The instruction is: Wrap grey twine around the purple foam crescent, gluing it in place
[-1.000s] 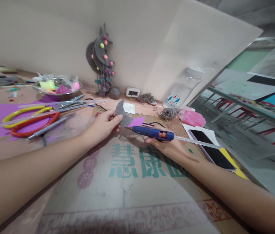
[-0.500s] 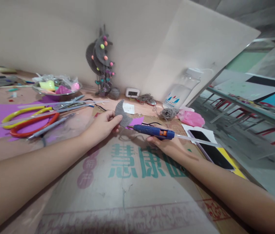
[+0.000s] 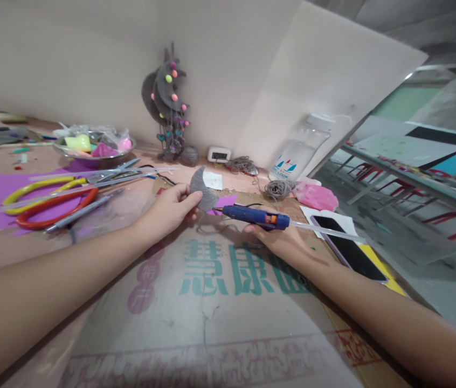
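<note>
Between the thumb and fingers of my left hand [image 3: 182,202] is a grey yarn-wrapped crescent [image 3: 204,189], held above the printed cardboard [image 3: 220,323]. My right hand [image 3: 270,231] is closed round a blue glue gun [image 3: 254,216], with a clear glue stick [image 3: 325,231] poking out of its back. The gun's nozzle points left and meets or nearly meets the crescent's lower right edge; the exact contact is too small to tell. A purple scrap [image 3: 226,203] lies behind the nozzle.
Scissors [image 3: 56,199] and purple sheets lie left, before a metal bowl [image 3: 94,156]. A decorated grey moon hanging [image 3: 169,91] leans on the wall. Behind are a timer [image 3: 219,154], grey yarn [image 3: 280,188] and a bottle [image 3: 301,151]; a phone [image 3: 349,248] lies right.
The view has shifted very slightly. Both hands keep their holds, and the glue gun's nozzle sits a touch farther right and higher against the crescent.
</note>
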Motion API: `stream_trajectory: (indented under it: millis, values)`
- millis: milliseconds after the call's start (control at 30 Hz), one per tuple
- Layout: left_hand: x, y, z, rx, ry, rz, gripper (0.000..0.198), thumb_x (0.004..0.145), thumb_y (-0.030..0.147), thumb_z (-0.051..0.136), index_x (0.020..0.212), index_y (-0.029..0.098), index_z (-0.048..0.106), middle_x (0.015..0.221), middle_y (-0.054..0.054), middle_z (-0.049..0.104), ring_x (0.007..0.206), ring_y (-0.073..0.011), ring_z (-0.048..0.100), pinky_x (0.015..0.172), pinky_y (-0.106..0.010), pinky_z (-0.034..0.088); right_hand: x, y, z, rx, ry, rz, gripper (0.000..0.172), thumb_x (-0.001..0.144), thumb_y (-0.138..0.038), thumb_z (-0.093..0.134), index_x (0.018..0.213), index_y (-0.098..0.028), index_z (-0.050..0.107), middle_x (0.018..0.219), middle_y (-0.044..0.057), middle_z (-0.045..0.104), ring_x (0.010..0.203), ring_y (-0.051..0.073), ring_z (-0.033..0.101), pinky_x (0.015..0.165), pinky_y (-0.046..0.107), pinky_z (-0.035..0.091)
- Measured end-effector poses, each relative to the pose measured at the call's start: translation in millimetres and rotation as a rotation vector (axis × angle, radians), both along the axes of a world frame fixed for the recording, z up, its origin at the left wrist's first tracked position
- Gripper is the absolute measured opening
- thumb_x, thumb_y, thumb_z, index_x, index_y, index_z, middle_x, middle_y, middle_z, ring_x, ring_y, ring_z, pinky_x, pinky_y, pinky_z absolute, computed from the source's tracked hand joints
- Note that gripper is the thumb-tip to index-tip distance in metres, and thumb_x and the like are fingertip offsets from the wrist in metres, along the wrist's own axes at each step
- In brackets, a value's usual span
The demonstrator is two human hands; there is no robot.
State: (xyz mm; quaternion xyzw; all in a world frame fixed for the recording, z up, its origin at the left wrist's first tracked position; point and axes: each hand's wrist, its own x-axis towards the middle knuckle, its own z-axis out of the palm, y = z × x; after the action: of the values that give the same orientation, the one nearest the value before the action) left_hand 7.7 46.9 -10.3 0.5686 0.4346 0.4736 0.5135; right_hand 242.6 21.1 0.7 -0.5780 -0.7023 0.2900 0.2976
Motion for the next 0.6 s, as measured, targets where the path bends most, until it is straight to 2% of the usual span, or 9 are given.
stream_trajectory:
  millis: [200, 367, 600]
  values:
    - [0.2, 0.2, 1.2, -0.005, 0.011, 0.005, 0.019, 0.082, 0.032, 0.055, 0.073, 0.015, 0.051, 0.057, 0.005, 0.051, 0.048, -0.0067, 0.049, 0.05, -0.019, 0.038, -1.0, 0.8, 3.7, 0.061, -0.003, -0.021, 0.024, 0.069, -0.043, 0.066, 0.073, -0.024, 0.052, 0.061, -0.002, 0.053, 0.054, 0.015, 0.049, 0.049, 0.029, 0.039]
    - [0.7, -0.6, 2.4, -0.009, 0.013, -0.002, 0.019, 0.083, 0.03, 0.054, 0.072, 0.015, 0.05, 0.057, 0.005, 0.051, 0.049, -0.0066, 0.049, 0.05, -0.019, 0.039, 0.6, 1.7, 5.0, 0.121, -0.079, -0.038, 0.024, 0.071, -0.041, 0.065, 0.068, -0.022, 0.05, 0.062, -0.001, 0.053, 0.057, 0.015, 0.05, 0.054, 0.03, 0.041]
    - [0.6, 0.1, 0.5, -0.012, 0.004, -0.009, 0.019, 0.084, 0.03, 0.053, 0.074, 0.015, 0.051, 0.058, 0.005, 0.05, 0.049, -0.0065, 0.049, 0.051, -0.019, 0.039, -4.7, 2.1, 9.5, 0.019, -0.103, -0.208, 0.028, 0.067, -0.045, 0.069, 0.068, -0.021, 0.054, 0.065, 0.002, 0.058, 0.062, 0.021, 0.056, 0.058, 0.036, 0.047]
